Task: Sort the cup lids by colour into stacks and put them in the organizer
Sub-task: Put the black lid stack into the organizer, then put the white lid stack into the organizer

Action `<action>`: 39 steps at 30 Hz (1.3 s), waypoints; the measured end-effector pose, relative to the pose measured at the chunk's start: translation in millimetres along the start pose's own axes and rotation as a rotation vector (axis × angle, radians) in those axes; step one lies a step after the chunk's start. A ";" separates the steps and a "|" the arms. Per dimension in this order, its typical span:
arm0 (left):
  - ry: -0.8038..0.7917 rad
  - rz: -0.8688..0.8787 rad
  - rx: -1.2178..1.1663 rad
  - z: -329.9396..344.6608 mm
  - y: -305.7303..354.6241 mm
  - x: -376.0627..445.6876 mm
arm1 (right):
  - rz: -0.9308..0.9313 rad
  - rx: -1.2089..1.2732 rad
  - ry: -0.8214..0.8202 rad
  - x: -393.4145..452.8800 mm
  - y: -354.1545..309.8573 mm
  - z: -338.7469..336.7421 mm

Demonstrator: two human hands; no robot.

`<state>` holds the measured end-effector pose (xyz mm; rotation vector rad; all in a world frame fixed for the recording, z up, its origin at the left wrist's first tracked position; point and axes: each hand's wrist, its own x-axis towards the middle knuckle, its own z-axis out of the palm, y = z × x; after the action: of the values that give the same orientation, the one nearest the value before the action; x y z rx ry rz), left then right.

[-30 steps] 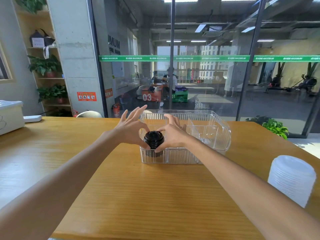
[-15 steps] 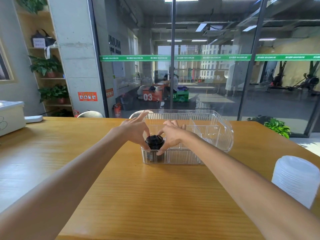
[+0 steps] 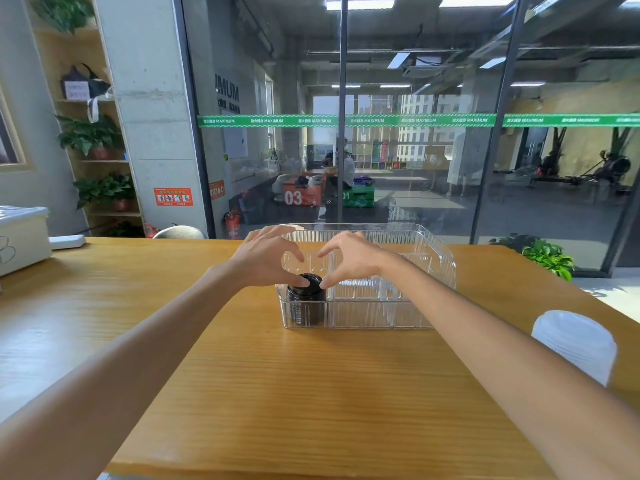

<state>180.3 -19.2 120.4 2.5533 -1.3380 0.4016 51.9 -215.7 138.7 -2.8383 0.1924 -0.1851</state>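
Two bare forearms, left hand [image 3: 261,259], right hand [image 3: 351,259] — seemingly no rings, sleeveless

This is looking like a gym's front office or lounge: a wooden table [image 3: 311,393] is standing before a glass wall [image 3: 415,150] banded with a green strip [image 3: 381,120] reading MAXIMUM, rowing machines [image 3: 588,171] are showing far right beyond it, and potted plants [image 3: 90,136] are sitting on shelves far left.
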 end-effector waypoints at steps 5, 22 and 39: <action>0.116 0.023 -0.158 -7.7 18.6 -10.0 | -0.028 0.178 0.164 -22.7 14.9 -9.5; 0.018 0.076 -0.648 37.1 133.9 -48.1 | 0.037 0.301 0.370 -145.9 83.4 -29.5; -0.152 0.067 -0.928 93.7 283.5 -50.9 | 0.248 0.505 0.631 -283.8 190.7 -36.9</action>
<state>-69.5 -168.6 36.6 1.7776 -1.2452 -0.3505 -253.9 -364.3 87.3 -2.1524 0.5361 -0.9259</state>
